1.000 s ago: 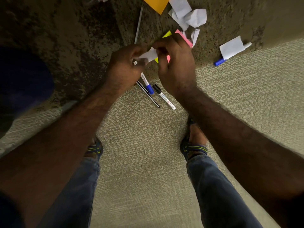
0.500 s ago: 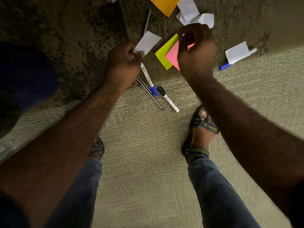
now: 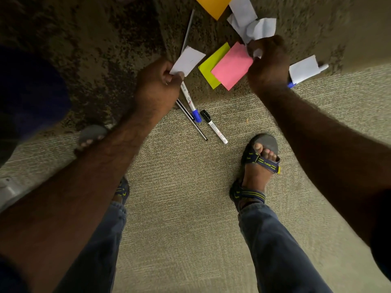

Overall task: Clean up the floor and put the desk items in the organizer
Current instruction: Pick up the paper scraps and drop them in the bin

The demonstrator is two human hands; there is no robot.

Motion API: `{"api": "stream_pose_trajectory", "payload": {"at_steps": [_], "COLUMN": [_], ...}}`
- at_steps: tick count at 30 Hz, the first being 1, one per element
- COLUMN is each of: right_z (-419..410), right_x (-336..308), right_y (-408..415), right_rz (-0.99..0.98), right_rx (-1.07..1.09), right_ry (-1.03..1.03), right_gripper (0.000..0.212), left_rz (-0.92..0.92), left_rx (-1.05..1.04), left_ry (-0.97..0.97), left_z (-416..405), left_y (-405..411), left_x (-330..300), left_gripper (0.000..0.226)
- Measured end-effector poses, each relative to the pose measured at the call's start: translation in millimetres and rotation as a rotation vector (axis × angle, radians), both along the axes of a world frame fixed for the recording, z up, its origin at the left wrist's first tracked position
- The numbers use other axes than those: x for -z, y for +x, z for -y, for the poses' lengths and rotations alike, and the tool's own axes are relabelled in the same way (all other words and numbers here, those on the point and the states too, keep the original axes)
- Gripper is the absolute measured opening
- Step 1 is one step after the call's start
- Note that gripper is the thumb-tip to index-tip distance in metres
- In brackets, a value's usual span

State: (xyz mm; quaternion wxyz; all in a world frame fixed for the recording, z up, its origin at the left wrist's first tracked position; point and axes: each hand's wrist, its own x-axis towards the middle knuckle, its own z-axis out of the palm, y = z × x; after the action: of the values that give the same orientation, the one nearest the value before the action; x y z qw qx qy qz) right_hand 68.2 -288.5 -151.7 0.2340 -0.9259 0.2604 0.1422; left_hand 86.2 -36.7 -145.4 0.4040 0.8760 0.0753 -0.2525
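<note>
My left hand [image 3: 158, 85] pinches a small white paper slip [image 3: 187, 60] just above the carpet. My right hand [image 3: 267, 64] has its fingertips closed on the lower edge of a crumpled white paper [image 3: 254, 28]. Between the hands a pink sticky note [image 3: 231, 65] lies partly over a yellow-green one [image 3: 211, 66]. An orange note [image 3: 212, 4] lies at the top edge. Below my left hand are a blue-capped marker [image 3: 191, 102], a black-capped marker [image 3: 213, 126] and a thin black pen [image 3: 191, 119].
A thin grey stick [image 3: 187, 31] lies above the white slip. At the right, a folded white paper [image 3: 304, 69] covers a blue-tipped marker [image 3: 292, 84]. My sandalled feet [image 3: 259, 159] stand on the light carpet; the items lie on a darker patch of floor.
My hands have parted: the left keeps the white slip, and the right has moved right, past the pink note, to the crumpled paper. My right foot has stepped forward.
</note>
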Motion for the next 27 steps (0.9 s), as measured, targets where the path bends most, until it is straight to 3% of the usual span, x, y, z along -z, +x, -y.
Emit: {"api": "stream_pose_trajectory", "payload": {"at_steps": [12, 18, 22, 27], "right_z": [-13.5, -48.6, -91.5, -155.2], "right_x": [-46.9, -85.4, -113.2, -144.2], "right_y": [-11.3, -8.8, -2.4, 12.8], "right_rz": [0.120, 0.338, 0.529, 0.654], "right_rx": [0.030, 0.044, 0.022, -0.068], "right_ry": [-0.073, -0.039, 0.044, 0.123], "right_gripper": [0.036, 0.031, 0.023, 0.018], "left_rz": [0.039, 0.051, 0.078, 0.172], "left_rx": [-0.046, -0.191, -0.338, -0.457], "left_ry": [0.002, -0.052, -0.176, -0.217], "left_z": [-1.3, -11.6, -33.6, -80.2], "left_y": [-15.2, -15.2, -11.1, -4.9], "left_x": [-21.6, -62.3, -100.7, -149.1], "left_gripper": [0.020, 0.020, 0.009, 0.019]}}
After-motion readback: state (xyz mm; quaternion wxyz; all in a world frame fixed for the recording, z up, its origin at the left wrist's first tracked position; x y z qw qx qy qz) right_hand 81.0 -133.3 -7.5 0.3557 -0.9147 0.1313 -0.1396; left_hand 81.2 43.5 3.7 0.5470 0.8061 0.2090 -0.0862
